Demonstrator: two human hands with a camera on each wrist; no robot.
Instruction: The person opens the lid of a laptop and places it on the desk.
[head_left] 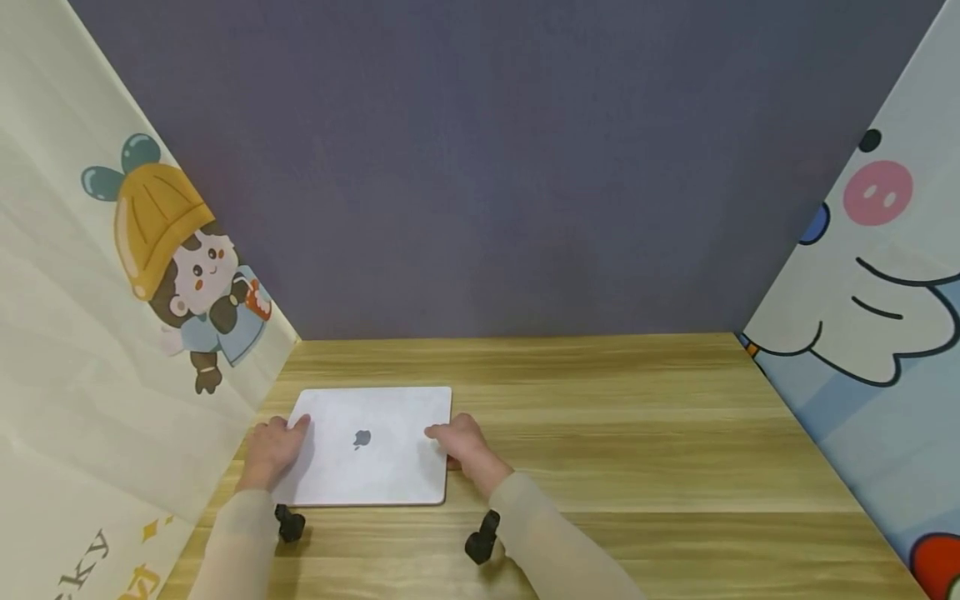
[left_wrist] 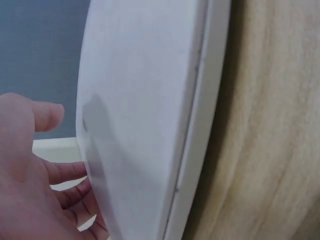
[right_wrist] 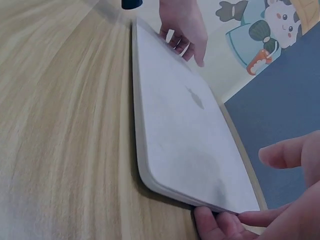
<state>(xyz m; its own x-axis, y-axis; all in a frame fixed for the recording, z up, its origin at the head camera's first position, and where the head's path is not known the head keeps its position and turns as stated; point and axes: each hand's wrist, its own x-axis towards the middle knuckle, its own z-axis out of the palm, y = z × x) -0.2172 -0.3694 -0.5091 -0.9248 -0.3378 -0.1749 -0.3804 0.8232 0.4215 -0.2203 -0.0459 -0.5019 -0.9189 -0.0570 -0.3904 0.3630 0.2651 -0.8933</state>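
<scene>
A closed silver laptop (head_left: 363, 475) with a dark apple logo lies flat on the left part of the wooden table. Along its left side is my left hand (head_left: 273, 450), whose fingertips (left_wrist: 75, 171) meet the edge while the thumb stands raised off the lid. On the opposite side, my right hand (head_left: 467, 446) has its fingertips (right_wrist: 207, 220) at the laptop's edge. Its thumb (right_wrist: 280, 154) is lifted apart from the lid too. Both thumbs overlap the lid in the head view. The right wrist view shows the left hand's fingers (right_wrist: 180, 45) reaching down beside the far edge.
The wooden table (head_left: 637, 433) stretches to the right of the laptop. A dark grey panel (head_left: 517, 167) rises behind it. Printed cartoon sheets stand at the left (head_left: 60, 250) and right (head_left: 847, 375). Black wrist devices (head_left: 482, 537) hang by both wrists.
</scene>
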